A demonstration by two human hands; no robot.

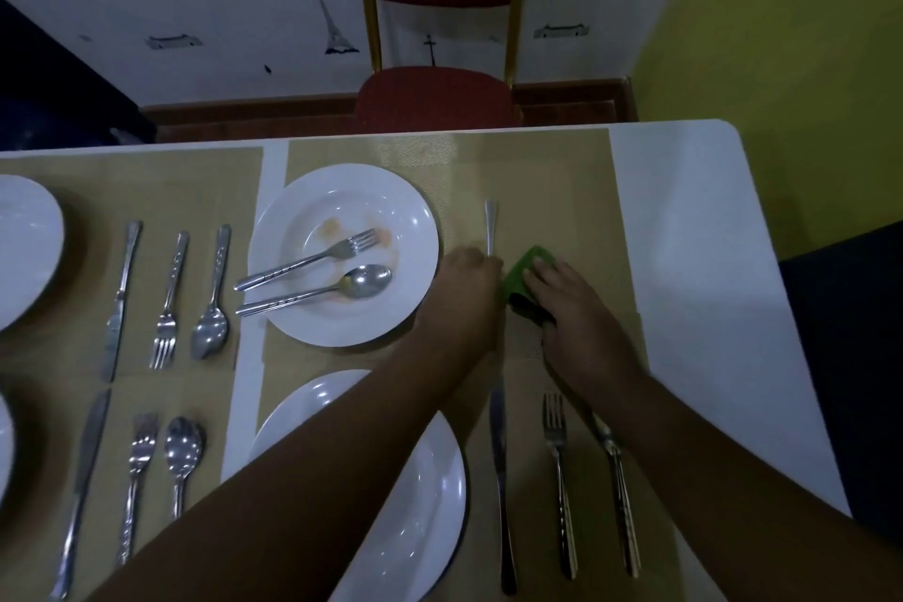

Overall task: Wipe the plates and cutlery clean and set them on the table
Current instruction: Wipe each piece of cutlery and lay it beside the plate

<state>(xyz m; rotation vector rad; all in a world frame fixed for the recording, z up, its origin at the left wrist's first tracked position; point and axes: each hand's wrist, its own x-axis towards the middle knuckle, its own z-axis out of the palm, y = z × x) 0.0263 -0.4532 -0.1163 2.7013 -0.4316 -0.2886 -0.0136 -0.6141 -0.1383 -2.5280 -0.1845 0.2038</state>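
Right now the thin shiny metal knife (490, 226) lies on the tan woven placemat (552, 181), and the left hand (466, 281) is closed around its near end, so only the far end pokes out past the fingers. The left hand looks curled tight on it, pinching the knife against the mat. Just beside that grip, on the right, the right hand (562, 296) lies flat with its fingers spread on top of a green cleaning sponge with a dark underside (525, 281), pressing it down; it is not clear if the sponge touches the knife yet. To do this step well, I think the left hand should hold the knife steady while the sponge slides along it from the grip out to the far tip, on both sides, and then the knife should be laid straight. Left of the grip sits a round white plate with orange smears (342, 254), with a metal fork (312, 259) and a metal spoon (342, 286) lying in it; these look like they need wiping next. Nearer to the person than the grip, another white plate (430, 504), a knife, a fork and a third piece of cutlery lie in a neat row on the white table (694, 259).
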